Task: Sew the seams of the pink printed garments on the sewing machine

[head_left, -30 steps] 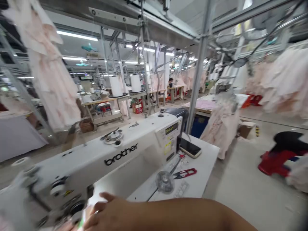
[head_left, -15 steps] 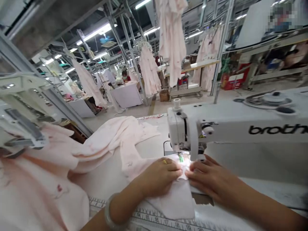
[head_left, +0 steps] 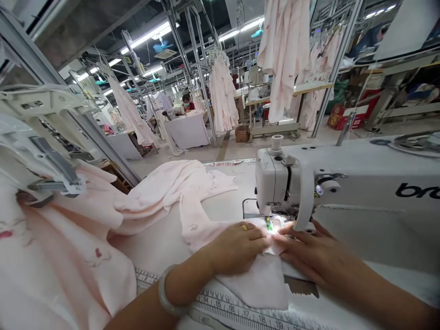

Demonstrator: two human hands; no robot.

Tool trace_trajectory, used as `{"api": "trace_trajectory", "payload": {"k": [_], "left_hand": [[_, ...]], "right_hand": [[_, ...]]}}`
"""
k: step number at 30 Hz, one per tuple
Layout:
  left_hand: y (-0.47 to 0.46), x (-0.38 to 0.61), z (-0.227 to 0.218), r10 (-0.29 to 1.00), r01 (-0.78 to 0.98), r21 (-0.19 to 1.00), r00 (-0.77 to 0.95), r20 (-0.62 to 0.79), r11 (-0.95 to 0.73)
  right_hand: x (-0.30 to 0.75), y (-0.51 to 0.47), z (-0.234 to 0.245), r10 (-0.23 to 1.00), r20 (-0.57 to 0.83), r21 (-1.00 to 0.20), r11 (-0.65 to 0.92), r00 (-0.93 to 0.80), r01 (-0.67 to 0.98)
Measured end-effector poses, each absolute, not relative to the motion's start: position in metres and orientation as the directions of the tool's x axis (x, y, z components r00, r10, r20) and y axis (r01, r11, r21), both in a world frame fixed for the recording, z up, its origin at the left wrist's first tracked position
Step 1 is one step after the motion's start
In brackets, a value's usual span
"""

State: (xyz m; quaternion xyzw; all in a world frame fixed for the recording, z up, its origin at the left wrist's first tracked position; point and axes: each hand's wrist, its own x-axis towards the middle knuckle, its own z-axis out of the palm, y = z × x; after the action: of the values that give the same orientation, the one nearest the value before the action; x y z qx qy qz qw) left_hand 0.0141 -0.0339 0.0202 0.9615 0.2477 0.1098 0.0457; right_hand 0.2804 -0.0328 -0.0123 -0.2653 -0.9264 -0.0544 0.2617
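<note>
Pale pink fabric [head_left: 257, 284] lies under the lit needle area of a white sewing machine [head_left: 280, 183]. My left hand [head_left: 237, 247], with a ring and a bangle, presses down on the cloth left of the presser foot [head_left: 270, 223], its fingers closed on the fabric. To the right of the foot, my right hand [head_left: 312, 252] holds the fabric's edge with its fingertips, partly behind the machine's white curved guard. Both sets of fingertips nearly meet in front of the needle. More of the printed fabric [head_left: 165, 188] stretches away to the left.
A hanger clamp [head_left: 55, 178] holds pink cloth at the left. Ruler tape [head_left: 233, 307] runs along the table's front. Beyond are hanging pink garments [head_left: 223, 91], a brown basket [head_left: 242, 134], red boxes [head_left: 343, 117] and a person [head_left: 187, 104] at another machine.
The view has shifted, so the machine and hands appear farther right. Both hands remain on the fabric at the needle, and the cloth's front edge has moved little relative to them.
</note>
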Motion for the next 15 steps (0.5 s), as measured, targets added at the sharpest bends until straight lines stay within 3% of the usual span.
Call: {"api": "trace_trajectory", "payload": {"k": [4,15], "left_hand": [[-0.036,0.015,0.019,0.511,0.489,0.151,0.837,0.196,-0.859],[-0.030,0.021,0.006,0.568,0.575,0.010,0.805,0.173,-0.818]], "right_hand": [[0.277,-0.036,-0.014,0.475,0.503,-0.016,0.840,-0.722,0.542],[0.279,-0.034,-0.015,0.565,0.443,-0.029,0.785,-0.697,0.618]]}}
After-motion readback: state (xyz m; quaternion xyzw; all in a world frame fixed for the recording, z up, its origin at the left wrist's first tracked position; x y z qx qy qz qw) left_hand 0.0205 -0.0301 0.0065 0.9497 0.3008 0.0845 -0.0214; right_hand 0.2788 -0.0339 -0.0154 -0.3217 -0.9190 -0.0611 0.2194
